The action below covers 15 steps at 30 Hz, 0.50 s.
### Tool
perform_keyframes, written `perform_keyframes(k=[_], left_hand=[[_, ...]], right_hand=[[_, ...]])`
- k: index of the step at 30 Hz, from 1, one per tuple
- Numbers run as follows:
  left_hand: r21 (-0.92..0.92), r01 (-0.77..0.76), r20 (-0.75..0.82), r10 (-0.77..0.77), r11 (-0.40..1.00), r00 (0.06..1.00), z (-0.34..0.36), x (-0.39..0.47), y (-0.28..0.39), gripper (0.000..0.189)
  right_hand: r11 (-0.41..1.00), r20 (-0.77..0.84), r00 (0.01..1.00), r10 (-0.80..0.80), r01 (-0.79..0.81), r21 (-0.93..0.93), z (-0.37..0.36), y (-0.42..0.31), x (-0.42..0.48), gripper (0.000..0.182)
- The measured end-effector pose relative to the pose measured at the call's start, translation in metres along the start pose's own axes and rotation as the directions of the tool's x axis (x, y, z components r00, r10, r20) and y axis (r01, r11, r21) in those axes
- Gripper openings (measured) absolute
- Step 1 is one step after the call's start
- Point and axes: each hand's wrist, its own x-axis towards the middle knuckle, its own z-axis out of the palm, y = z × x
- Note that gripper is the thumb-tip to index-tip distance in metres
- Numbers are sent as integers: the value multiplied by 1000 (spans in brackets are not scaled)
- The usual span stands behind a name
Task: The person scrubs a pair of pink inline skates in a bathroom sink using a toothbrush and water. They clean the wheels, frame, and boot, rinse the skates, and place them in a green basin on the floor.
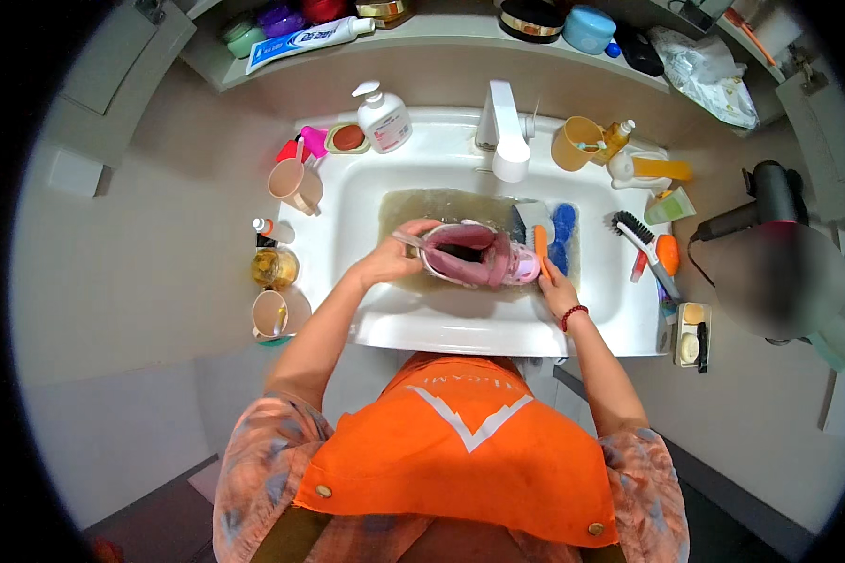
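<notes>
A pink and white shoe (458, 255) is held over murky water (429, 205) in the white sink basin (345, 211). My left hand (392, 255) grips it at the heel end, on the left. In my right hand (556, 285) is an orange-handled brush (541, 246), close against the toe on the right; whether its bristles touch the shoe is hard to tell. Just behind the brush, a blue shoe-shaped item (562, 236) and a whitish piece (535, 214) lie in the water.
The white faucet (510, 148) rises behind the basin. A pump bottle (385, 119) and a soap dish (347, 138) stand back left. Beige cups (296, 184) line the left rim. On the right rim are a yellow cup (576, 144) and a black-bristled brush (644, 246); a hair dryer (760, 204) hangs beyond.
</notes>
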Motion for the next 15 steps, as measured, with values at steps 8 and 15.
perform_keyframes(k=[8, 15], left_hand=[[-423, 93, -187, -187, 901, 964, 61, -20, 18, 96], [-574, 268, -150, -421, 774, 895, 43, -40, 20, 78]], right_hand=[[1000, -27, 1000, 13, -13, -24, 19, -11, -3, 71], [980, 78, 993, -84, 96, -176, 30, -27, -12, 65]])
